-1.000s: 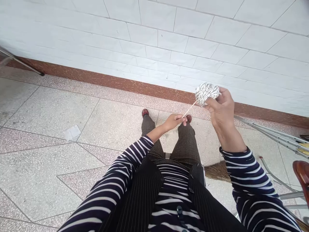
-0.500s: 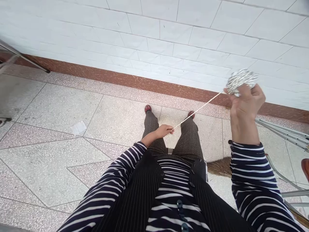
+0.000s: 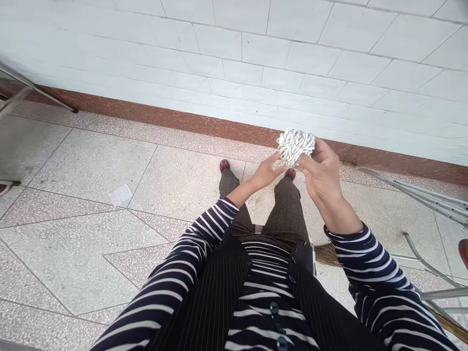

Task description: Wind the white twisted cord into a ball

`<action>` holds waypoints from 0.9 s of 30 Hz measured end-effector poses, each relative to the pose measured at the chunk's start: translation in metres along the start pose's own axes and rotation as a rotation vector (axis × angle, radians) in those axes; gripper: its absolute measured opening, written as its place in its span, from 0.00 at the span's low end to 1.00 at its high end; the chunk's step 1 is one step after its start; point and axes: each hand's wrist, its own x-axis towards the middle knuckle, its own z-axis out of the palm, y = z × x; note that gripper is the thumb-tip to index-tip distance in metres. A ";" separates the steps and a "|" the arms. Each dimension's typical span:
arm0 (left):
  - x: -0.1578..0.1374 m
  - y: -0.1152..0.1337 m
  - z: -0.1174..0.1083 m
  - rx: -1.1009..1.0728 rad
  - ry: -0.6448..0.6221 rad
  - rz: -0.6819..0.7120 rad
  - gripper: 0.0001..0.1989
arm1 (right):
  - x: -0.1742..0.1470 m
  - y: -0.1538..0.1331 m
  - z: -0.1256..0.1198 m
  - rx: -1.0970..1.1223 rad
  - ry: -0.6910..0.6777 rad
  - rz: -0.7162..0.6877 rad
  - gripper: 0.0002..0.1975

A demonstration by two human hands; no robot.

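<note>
A bundle of white twisted cord, wound in many strands, is held up in front of my legs. My right hand grips it from the right, thumb in front and fingers curled behind. At its lower left edge is my left hand, with the fingertips against the bundle and the thumb just below. The left fingertips are partly hidden by the bundle. No taut length of cord shows between the hands.
A white tiled wall with a reddish-brown skirting rises ahead. White paper lies on the floor to the left. A broom head is beside my right leg. Metal legs stand at right, and another metal leg at upper left.
My right hand has brought the cord bundle left and inward. My left hand has moved up and right to meet it. The cord stretched between the hands no longer shows.
</note>
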 end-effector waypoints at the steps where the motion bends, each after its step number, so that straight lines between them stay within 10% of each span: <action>1: 0.004 0.008 0.001 -0.013 0.023 0.008 0.22 | 0.001 0.001 0.001 -0.024 0.003 -0.036 0.20; 12: -0.072 0.023 0.007 0.176 -0.462 -0.099 0.12 | 0.029 0.056 -0.036 -0.609 0.150 -0.275 0.29; 19: -0.061 0.046 -0.047 0.519 -0.469 -0.015 0.16 | 0.017 0.108 -0.075 -0.681 0.042 0.083 0.30; 27: -0.032 0.043 -0.037 0.616 -0.464 0.202 0.16 | -0.024 0.122 -0.063 -0.747 -0.305 0.029 0.28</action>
